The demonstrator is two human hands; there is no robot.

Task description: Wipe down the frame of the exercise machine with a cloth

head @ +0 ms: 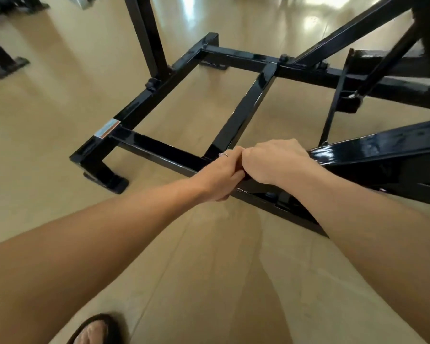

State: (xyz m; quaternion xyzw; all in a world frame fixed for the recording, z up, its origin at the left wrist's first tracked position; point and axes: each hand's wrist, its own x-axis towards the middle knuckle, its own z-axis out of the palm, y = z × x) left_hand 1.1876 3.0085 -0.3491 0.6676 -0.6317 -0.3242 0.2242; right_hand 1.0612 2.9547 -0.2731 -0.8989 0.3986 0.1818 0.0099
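The exercise machine's frame [243, 112] is glossy black square tubing, low on the floor, with a near bar [159, 150] running from left to right. Both of my hands rest together on that near bar where a cross bar meets it. My left hand [219, 177] has its fingers curled, wears a thin ring, and touches my right hand [273, 160]. The right hand lies knuckles up over the bar with its fingers hidden. No cloth shows. A dark patch sits between the hands, and I cannot tell if it is cloth or bar.
Tan, shiny floor [72, 95] surrounds the frame. A black upright post [147, 33] rises at the back, and diagonal struts [345, 33] climb to the right. Another machine's black foot [8, 65] stands at far left. My sandalled foot [94, 328] is at the bottom edge.
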